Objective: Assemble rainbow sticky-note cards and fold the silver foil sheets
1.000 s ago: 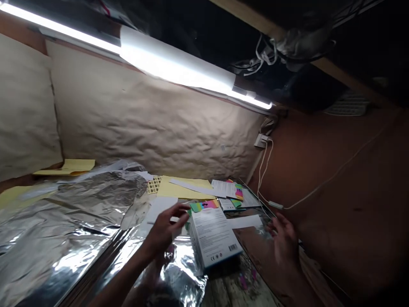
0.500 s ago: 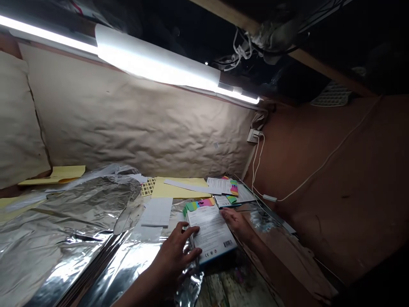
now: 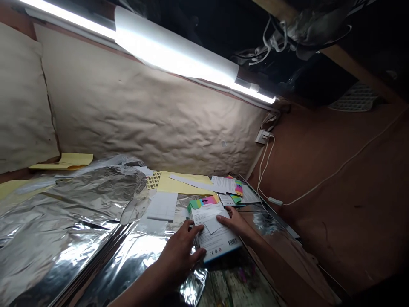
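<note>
A stack of white printed product boxes (image 3: 220,245) with blue edges and rainbow-coloured hang tabs lies on the bench. My left hand (image 3: 180,251) rests against the stack's left side, fingers curled onto the top box. My right hand (image 3: 233,221) lies on the top box from the right, fingers pinching a small white paper slip (image 3: 209,221). Behind it sit more coloured boxes (image 3: 234,189) and printed leaflets.
Crinkled silver foil bags (image 3: 73,217) cover the left of the bench. Yellow sheets (image 3: 179,185) and a white card (image 3: 162,205) lie behind. A tube light (image 3: 175,59) hangs above. White cables (image 3: 265,170) run down the brown right wall.
My right hand came in from the right edge onto the top box and now holds a small paper slip. My left hand moved down to the stack's left side.
</note>
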### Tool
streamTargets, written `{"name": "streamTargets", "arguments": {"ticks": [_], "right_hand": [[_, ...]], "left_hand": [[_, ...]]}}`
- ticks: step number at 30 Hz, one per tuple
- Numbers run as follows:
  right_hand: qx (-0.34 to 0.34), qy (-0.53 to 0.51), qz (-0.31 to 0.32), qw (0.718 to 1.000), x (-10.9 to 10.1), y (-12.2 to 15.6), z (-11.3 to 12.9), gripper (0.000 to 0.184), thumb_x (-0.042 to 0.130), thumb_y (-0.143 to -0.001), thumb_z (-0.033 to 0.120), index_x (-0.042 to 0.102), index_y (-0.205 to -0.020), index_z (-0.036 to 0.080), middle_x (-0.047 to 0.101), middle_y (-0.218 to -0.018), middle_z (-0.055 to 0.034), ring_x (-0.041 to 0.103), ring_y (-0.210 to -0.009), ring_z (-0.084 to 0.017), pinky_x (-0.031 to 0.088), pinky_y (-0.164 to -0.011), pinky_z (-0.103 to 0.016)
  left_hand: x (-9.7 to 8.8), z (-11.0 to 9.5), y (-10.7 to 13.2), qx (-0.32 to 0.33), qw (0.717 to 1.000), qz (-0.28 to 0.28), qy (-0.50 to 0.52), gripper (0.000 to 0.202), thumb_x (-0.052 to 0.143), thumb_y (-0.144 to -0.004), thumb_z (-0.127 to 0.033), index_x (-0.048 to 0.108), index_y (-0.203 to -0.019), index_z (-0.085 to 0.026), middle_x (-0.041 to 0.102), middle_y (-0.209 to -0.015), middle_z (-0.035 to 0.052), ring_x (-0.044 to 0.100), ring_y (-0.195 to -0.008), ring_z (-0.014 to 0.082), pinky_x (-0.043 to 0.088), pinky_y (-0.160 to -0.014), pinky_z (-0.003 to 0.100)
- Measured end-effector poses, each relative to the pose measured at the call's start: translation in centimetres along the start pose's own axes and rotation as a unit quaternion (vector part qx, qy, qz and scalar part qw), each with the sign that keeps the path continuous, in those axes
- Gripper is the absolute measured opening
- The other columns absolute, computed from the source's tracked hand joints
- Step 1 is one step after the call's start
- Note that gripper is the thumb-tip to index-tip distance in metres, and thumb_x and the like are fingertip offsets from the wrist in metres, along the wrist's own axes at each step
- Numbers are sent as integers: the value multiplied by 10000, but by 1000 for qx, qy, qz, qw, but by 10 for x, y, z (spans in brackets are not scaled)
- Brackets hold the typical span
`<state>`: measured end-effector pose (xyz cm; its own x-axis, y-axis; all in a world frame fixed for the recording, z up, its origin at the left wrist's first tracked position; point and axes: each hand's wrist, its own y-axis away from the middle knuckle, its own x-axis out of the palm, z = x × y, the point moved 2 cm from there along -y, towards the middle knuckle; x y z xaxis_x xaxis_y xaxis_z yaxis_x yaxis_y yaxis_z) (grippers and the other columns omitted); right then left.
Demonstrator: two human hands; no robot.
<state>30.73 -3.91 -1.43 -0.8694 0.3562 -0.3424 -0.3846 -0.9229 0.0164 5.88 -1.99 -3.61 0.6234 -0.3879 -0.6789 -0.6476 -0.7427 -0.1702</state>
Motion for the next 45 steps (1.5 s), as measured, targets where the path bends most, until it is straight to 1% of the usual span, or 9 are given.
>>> {"name": "streamTargets", "arguments": {"ticks": [5,16,18,22,26,29,33,40,45], "right_hand": [[7,-51,94,994,9,5,13,535,825,-652,434,660,-1075,154,735,-1102,-130,707,-991,-325,589,-780,-418],[54,-193,148,968,16,13,15,613,868,-600,342,600,-1124,168,755,-1014,-105,732,-908,-307,576,-822,-454],[42,-222,129,966,17,15,13,647,875,-590,355,581,-1138,177,753,-1016,-108,730,-912,-321,576,-825,-476],[-16,-274,69,959,23,18,18,700,871,-574,437,564,-1153,191,746,-1053,-133,716,-957,-365,582,-810,-514],[-57,-280,47,957,34,19,31,721,861,-581,482,571,-1179,202,741,-1073,-135,709,-976,-369,590,-805,-506],[-90,-274,41,957,45,23,37,728,873,-581,462,573,-1194,211,742,-1065,-129,708,-974,-360,586,-826,-496],[-127,-258,50,957,59,32,32,726,855,-634,428,533,-1252,225,730,-1106,-124,702,-999,-342,578,-851,-472],[-186,-174,26,967,61,31,11,710,881,-597,373,541,-1202,226,738,-1050,-101,695,-942,-321,584,-759,-415],[-189,-207,34,959,65,26,-1,608,859,-645,378,561,-1155,233,735,-1044,-84,692,-939,-300,581,-756,-393]], "left_hand": [[3,4,0,1,1000,1,15,637,666,-756,-364,539,-1378,-306,446,-1454,107,594,-1123,335,463,-951,456],[0,6,0,26,992,-8,120,651,720,-720,-280,547,-1347,-297,459,-1433,89,509,-1254,309,435,-1037,437],[-5,3,-3,21,984,-57,168,667,732,-710,-270,511,-1339,-275,464,-1399,101,499,-1258,301,454,-1023,427],[-19,0,-10,-90,936,-189,285,537,703,-766,-454,473,-1193,-224,558,-1159,112,593,-1085,280,536,-866,416],[-21,1,-18,-173,864,-119,459,656,694,-732,-620,450,-1201,-232,613,-1092,123,675,-850,266,538,-551,328],[-20,-1,-20,-127,840,-117,515,757,811,-642,-561,493,-1224,-196,659,-1091,160,691,-909,304,575,-658,385],[-15,-9,-17,-62,839,-107,529,641,821,-674,-478,548,-1173,-183,689,-1115,154,672,-1011,308,547,-869,435],[-19,-14,-18,40,867,-137,478,600,841,-623,-369,573,-1132,-199,700,-1010,90,655,-941,275,525,-740,314],[-20,-8,-20,32,869,-155,469,579,848,-600,-327,615,-1111,-185,705,-1016,87,649,-980,299,522,-788,348]]}}
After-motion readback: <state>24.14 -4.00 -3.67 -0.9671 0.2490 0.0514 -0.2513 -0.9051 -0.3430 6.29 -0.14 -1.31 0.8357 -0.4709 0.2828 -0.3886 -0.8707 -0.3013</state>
